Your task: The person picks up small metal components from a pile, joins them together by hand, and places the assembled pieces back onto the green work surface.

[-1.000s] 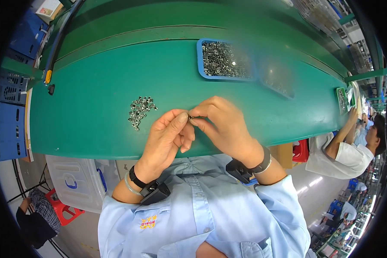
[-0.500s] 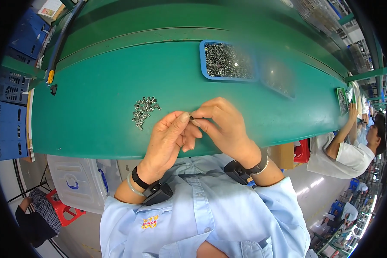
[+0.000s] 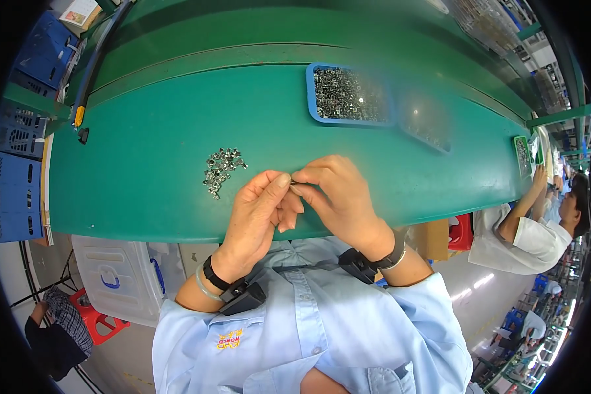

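My left hand (image 3: 259, 209) and my right hand (image 3: 338, 192) meet over the near part of the green bench, fingertip to fingertip. Between their thumbs and forefingers they pinch a small dark metal part (image 3: 293, 183), mostly covered by the fingers; its exact shape does not show. The other fingers of my left hand curl loosely below it. Just beyond and left of my left hand lies a loose pile of small shiny metal pieces (image 3: 222, 168).
A blue tray (image 3: 311, 98) full of similar small metal pieces stands at the back, beside a blurred clear tray (image 3: 425, 121). A green tray (image 3: 523, 156) is at the far right, where a co-worker (image 3: 525, 233) reaches in. Blue crates (image 3: 16, 197) stand left of the bench (image 3: 131, 184).
Both hands stay together on the part. The right hand has shifted very slightly down and left, its fingers turning a little at the pinch.
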Demonstrator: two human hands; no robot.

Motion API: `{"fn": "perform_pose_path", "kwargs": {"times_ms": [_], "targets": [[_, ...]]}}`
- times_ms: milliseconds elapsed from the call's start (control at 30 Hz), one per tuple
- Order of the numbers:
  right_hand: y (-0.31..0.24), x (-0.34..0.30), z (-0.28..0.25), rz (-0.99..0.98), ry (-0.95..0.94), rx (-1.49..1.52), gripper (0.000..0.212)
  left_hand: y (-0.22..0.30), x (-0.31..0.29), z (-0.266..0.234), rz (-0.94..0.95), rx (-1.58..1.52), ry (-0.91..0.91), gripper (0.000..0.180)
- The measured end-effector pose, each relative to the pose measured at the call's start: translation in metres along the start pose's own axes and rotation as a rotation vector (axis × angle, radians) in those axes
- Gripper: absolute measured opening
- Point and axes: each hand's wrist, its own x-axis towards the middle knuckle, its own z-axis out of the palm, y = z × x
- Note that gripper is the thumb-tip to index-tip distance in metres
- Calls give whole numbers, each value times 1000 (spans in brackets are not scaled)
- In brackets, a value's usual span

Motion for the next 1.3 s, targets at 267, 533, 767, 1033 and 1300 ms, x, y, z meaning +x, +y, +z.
{"fn": "perform_pose_path", "kwargs": {"times_ms": [267, 533, 767, 1033, 1300], "targets": [[5, 3, -5, -119, -8, -95, 15, 5, 1, 1, -30, -41, -19, 20], [2, 1, -6, -99, -10, -46, 19, -3, 5, -6, -32, -116, -64, 15], [-2, -5, -2, -10, 4, 44, 17, -9, 6, -3, 7, -162, -80, 15], [2, -6, -5, -3, -26, 41, 17, -8, 7, -4, 5, -146, -119, 15], [0, -8, -7, 19, 19, 202, 16, -2, 0, 1, -10, -246, -177, 15]]}}
